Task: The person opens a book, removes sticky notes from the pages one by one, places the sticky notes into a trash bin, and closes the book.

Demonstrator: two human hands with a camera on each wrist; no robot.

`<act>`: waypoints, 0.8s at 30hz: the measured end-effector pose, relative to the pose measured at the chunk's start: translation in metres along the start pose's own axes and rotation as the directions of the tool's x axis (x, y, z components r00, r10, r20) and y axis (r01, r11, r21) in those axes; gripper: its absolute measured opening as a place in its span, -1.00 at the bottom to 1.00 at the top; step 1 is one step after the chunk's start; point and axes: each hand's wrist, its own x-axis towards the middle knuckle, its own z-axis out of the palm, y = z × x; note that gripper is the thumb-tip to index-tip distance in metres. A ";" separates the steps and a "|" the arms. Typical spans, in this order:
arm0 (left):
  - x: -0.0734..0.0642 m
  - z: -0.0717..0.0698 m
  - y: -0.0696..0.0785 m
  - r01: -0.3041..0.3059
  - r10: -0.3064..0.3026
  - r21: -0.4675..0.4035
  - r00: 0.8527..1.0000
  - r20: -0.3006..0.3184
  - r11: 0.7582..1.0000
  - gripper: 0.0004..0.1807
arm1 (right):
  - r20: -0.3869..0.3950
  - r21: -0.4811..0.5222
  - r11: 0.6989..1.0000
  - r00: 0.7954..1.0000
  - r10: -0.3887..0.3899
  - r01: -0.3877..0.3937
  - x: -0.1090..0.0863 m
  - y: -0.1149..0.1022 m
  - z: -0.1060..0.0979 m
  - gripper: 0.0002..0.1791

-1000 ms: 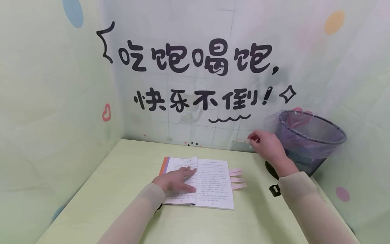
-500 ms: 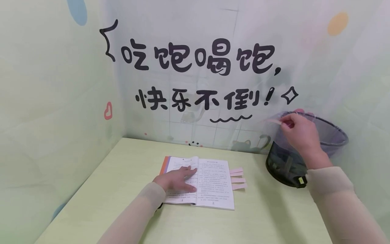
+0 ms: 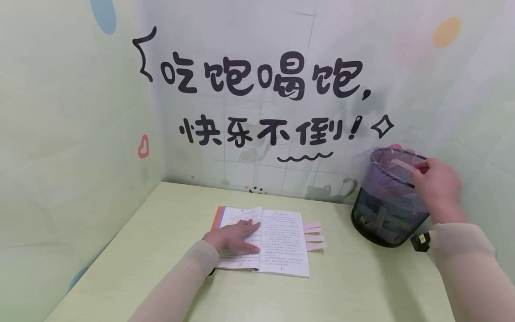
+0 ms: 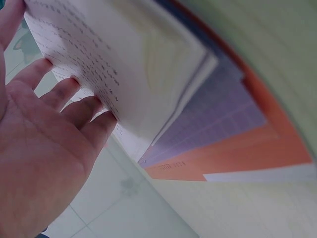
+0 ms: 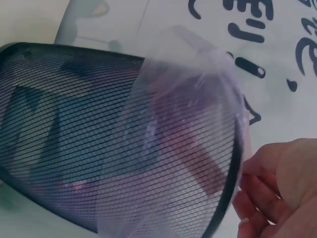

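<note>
An open book [image 3: 281, 246] lies on the table, with several pink paper tabs [image 3: 315, 238] sticking out past its right edge. My left hand [image 3: 235, 238] rests with spread fingers on the left page; in the left wrist view the fingertips press against the printed page [image 4: 94, 64], and the orange cover [image 4: 223, 153] shows beneath. Over at the right, my right hand [image 3: 438, 181] pinches a pink paper strip [image 3: 403, 165] between thumb and fingers. That strip hangs over the mouth of a black mesh bin [image 3: 380, 214] lined with a purple plastic bag [image 5: 198, 99].
The bin stands in the right back corner of the pale yellow table [image 3: 141, 250], and some scraps show through its mesh. Behind rises a fabric wall [image 3: 249, 174] printed with black lettering. Another wall [image 3: 72, 147] closes off the left side.
My right hand has carried the pink strip rightward from beside the bin to over its opening. The left hand has stayed on the book.
</note>
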 end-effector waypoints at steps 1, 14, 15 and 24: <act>0.000 0.000 0.000 -0.001 0.001 0.002 1.000 0.000 1.000 0.02 | 0.007 -0.010 1.000 1.000 0.008 -0.008 0.000 0.003 0.000 -0.54; -0.001 0.001 0.000 0.006 -0.006 0.003 1.000 -0.002 1.000 0.02 | -0.062 -0.016 0.998 0.996 -0.066 0.065 -0.004 -0.017 0.013 -0.45; -0.001 0.001 -0.001 0.005 -0.005 0.005 1.000 -0.003 1.000 0.02 | -0.081 0.007 0.996 0.993 -0.086 0.086 -0.005 -0.022 0.016 -0.47; 0.000 0.000 0.001 0.017 -0.017 0.002 1.000 0.001 1.000 0.02 | -0.061 0.116 0.964 0.971 -0.232 0.238 -0.032 -0.068 0.054 -0.60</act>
